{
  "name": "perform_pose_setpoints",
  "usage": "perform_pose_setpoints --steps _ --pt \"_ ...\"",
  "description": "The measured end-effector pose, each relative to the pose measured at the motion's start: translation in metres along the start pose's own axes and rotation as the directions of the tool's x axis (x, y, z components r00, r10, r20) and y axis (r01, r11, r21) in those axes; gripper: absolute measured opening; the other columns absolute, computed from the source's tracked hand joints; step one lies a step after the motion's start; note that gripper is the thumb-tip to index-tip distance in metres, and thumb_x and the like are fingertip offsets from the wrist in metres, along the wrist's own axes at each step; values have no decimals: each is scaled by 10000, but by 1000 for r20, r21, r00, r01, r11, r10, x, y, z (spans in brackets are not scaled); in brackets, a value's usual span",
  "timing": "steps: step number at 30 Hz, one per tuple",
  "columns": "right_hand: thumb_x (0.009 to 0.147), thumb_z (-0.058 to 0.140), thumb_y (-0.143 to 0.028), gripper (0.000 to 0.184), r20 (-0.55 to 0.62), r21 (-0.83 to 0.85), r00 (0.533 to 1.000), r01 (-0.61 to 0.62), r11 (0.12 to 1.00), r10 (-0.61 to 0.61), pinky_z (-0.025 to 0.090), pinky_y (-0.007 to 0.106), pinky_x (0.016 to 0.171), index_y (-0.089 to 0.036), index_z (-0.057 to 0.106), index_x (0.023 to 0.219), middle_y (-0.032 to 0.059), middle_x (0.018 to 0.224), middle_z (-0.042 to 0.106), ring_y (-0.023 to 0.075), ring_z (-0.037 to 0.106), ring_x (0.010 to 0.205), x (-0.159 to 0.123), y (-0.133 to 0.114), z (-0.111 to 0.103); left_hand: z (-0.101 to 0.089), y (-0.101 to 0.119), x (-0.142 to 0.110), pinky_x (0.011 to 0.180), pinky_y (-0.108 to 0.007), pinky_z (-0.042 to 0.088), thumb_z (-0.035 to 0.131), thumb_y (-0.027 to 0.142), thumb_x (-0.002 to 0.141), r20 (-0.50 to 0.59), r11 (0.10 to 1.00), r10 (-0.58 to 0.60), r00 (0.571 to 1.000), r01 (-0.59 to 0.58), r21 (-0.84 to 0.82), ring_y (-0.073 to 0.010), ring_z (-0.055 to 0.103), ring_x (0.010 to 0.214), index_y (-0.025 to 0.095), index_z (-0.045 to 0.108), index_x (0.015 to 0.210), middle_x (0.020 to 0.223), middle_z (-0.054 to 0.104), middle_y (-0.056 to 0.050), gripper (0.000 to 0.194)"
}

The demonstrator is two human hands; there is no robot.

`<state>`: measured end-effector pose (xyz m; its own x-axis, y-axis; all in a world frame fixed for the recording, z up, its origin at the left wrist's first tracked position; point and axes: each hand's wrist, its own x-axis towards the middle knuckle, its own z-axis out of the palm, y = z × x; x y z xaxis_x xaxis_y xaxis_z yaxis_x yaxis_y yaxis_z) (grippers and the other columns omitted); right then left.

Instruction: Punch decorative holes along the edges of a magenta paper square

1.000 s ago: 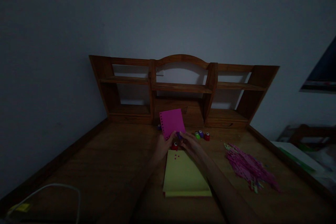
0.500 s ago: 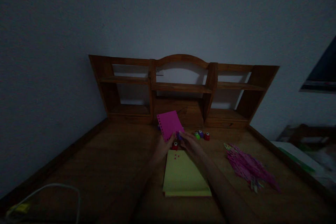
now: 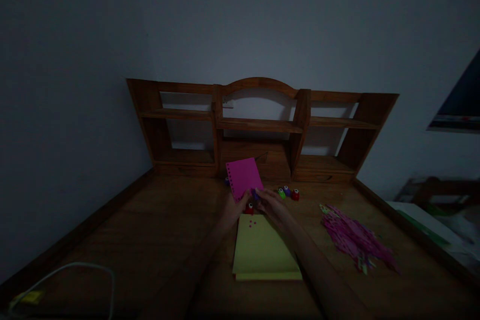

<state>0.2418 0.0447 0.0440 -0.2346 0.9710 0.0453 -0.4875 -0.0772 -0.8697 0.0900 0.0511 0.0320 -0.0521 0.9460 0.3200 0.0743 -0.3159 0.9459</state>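
Observation:
My left hand [image 3: 235,206] pinches the lower edge of a pink sheet of paper [image 3: 244,176], which is tilted up and has a row of holes down its left side. In my right hand [image 3: 272,205] is a small purple paper punch [image 3: 255,194], held at the sheet's lower right corner. The fingers partly hide the punch. Below the hands lies a stack of yellow paper [image 3: 264,250] with a few tiny pink cut-outs [image 3: 252,223] on it. Close to its top edge stands a red paper punch [image 3: 249,208].
To the right are more small punches: green [image 3: 281,193], purple [image 3: 287,190] and red [image 3: 296,194]. A pile of pink paper strips [image 3: 356,237] lies farther right. Behind stands a wooden shelf [image 3: 258,124]. A white cable [image 3: 80,264] loops at front left.
The pink sheet has turned slightly clockwise and shifted a little to the right. Both hands stay in nearly the same place.

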Motion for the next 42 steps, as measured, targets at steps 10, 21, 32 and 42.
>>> perform_pose_setpoints --steps 10,21,32,42 --pt "705 787 -359 241 43 -30 999 -27 999 29 431 218 555 -166 739 839 57 868 707 114 591 652 0 1 -3 1 -2 1 724 -346 543 649 425 779 24 999 0 1000 1 -44 -240 672 843 136 669 927 902 716 -107 325" --pt "681 804 -366 261 30 -37 999 -35 999 36 430 209 530 -163 745 834 58 864 716 105 583 613 0 0 -2 1 0 1 762 -357 535 654 430 771 45 997 7 999 -4 -75 -242 660 887 139 656 938 933 711 -106 335" --pt "669 811 -356 235 24 -56 999 -36 998 37 372 200 465 -150 742 758 38 741 687 76 502 516 1 -2 -1 -1 1 1 739 -332 525 656 410 777 94 996 5 996 4 -93 -227 654 845 132 666 937 893 709 -99 320" --pt "667 808 -375 248 44 -58 999 -27 998 29 345 210 450 -143 735 715 34 683 669 83 491 503 1 -1 -1 -2 1 2 785 -368 532 662 404 777 100 995 6 995 4 -102 -245 657 896 155 667 958 904 718 -93 308"
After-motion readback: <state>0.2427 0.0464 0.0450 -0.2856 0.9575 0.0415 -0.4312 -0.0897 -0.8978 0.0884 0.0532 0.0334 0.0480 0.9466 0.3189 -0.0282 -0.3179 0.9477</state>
